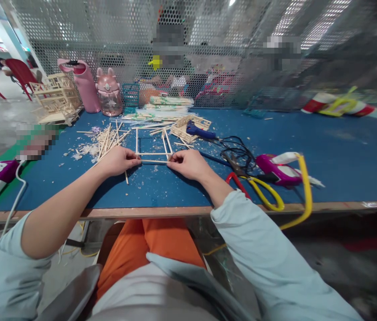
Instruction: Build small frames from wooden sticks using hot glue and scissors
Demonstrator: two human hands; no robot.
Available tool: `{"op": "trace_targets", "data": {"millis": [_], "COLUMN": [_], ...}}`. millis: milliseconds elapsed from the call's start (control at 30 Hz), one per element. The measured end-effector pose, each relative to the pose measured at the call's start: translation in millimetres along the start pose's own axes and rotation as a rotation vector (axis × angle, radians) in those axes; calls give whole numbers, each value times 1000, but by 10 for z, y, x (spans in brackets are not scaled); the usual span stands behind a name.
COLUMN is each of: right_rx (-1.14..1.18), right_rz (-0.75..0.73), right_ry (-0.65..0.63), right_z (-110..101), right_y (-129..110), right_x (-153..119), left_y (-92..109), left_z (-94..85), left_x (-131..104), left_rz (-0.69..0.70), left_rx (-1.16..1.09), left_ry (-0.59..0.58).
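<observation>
Currently: L hand (119, 161) & R hand (188, 164) each pinch thin pale wooden stick (154, 161) w/ square stick frame (151, 142); fingertip contact hidden, blue tabletop (325, 147).

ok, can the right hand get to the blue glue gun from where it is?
Probably yes. The right hand pinches the near stick of the wooden frame, and the glue gun lies just beyond it on the blue table. Nothing stands between, but the grip must first let go.
</observation>
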State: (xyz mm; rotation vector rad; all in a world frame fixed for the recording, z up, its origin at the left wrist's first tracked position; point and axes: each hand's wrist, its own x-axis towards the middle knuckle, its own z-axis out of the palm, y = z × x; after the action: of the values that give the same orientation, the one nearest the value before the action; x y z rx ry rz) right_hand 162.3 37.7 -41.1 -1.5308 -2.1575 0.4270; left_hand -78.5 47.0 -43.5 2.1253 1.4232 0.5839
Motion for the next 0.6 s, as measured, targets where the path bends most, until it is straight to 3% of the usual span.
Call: {"op": "trace_targets", "data": {"millis": [600], "right_rx": [201], "right_rz": [73], "right_ry": [2], "right_z": [-30], "right_y": [88], "right_x": [51], "left_y": [-9], "left_z": [-63], "left_x": [-7], "left_rz": [80], "left_rx": [103], "left_ry": [-28]}}
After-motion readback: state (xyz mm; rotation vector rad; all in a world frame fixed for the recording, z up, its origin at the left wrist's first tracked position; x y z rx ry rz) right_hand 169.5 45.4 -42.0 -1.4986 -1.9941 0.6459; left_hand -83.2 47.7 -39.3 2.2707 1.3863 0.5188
